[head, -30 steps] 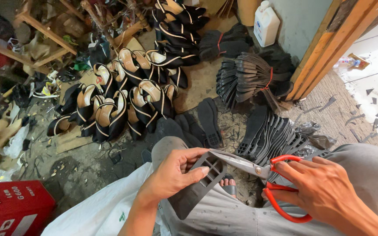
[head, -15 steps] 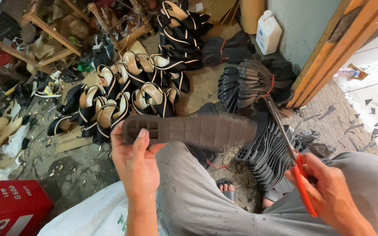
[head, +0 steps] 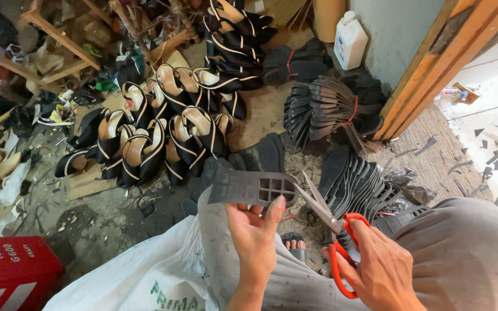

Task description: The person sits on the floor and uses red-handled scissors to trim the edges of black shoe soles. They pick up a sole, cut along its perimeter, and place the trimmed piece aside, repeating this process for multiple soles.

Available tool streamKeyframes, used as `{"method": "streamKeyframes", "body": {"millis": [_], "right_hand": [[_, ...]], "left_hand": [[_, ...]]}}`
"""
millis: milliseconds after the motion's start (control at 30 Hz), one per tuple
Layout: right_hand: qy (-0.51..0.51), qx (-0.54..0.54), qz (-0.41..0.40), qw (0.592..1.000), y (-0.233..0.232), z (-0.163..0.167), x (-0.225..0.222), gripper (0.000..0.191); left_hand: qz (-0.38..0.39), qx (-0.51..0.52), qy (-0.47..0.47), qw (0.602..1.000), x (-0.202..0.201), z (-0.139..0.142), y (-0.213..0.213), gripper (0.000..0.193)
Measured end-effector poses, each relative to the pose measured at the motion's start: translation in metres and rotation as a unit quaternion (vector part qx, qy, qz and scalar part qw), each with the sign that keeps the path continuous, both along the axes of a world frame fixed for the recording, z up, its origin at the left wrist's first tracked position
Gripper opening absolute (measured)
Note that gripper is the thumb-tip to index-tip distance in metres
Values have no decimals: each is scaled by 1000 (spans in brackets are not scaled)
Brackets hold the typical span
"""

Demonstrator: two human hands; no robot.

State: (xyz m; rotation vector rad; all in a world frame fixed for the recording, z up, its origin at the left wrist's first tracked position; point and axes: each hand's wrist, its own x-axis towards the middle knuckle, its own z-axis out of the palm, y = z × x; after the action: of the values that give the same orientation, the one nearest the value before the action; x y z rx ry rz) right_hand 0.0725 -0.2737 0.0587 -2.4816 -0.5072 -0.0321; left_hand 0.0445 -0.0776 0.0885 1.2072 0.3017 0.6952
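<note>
One red box (head: 7, 270) is seen at the lower left corner, on the dirty floor (head: 105, 219). A white woven sack (head: 145, 276) is spread just beside it, under the person's knees.

Finished shoes (head: 145, 144), black with tan insoles, are heaped on the floor at centre left. About a dozen can be counted in the near cluster; the exact number cannot be told, since they overlap. A second stack of black shoes with pale trim (head: 231, 34) is piled behind them, perhaps five or six.

One dark grey sole (head: 252, 188) is held at centre, above the lap. It is turned with its gridded heel end toward the right. The left hand (head: 255, 236) is closed on its lower edge, thumb up on the near face, fingers curled behind.

One pair of scissors (head: 332, 230) with red handles is gripped in the right hand (head: 381, 270). The fingers are threaded through the loops. The blades are parted, and their tips lie at the heel end of the sole; whether that edge is between them cannot be told.

Three bundles of black soles are noted on the right: a small one tied with red cord (head: 295, 63) near the top, a fanned one tied with red cord (head: 324, 112), and a loose row (head: 358, 184) beside the right knee. One white plastic jug (head: 350, 40) is set against the wall (head: 399, 34). One wooden door frame (head: 439, 63) is seen at far right, with dark scraps (head: 491, 155) scattered beyond it.
</note>
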Motion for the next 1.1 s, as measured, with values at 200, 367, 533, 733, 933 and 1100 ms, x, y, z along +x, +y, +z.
{"method": "streamKeyframes", "body": {"millis": [200, 367, 533, 733, 933, 1100], "right_hand": [[-67, 9, 12, 998, 10, 9, 1, 61], [-62, -21, 14, 998, 9, 13, 9, 64], [-79, -21, 48, 996, -5, 18, 14, 63], [-58, -38, 48, 996, -12, 19, 16, 63], [-55, -13, 87, 995, -16, 18, 18, 57], [25, -15, 126, 992, -24, 16, 23, 60]], "left_hand": [[1, 0, 13, 1000, -6, -1, -12, 72], [-14, 46, 42, 998, -12, 1, -2, 63], [-88, 36, 62, 994, -11, 6, 23, 57], [-147, 42, 70, 986, -7, 15, 36, 59], [-165, 47, 70, 983, -6, 22, 40, 60], [-216, 50, 68, 973, -3, 24, 54, 61]]}}
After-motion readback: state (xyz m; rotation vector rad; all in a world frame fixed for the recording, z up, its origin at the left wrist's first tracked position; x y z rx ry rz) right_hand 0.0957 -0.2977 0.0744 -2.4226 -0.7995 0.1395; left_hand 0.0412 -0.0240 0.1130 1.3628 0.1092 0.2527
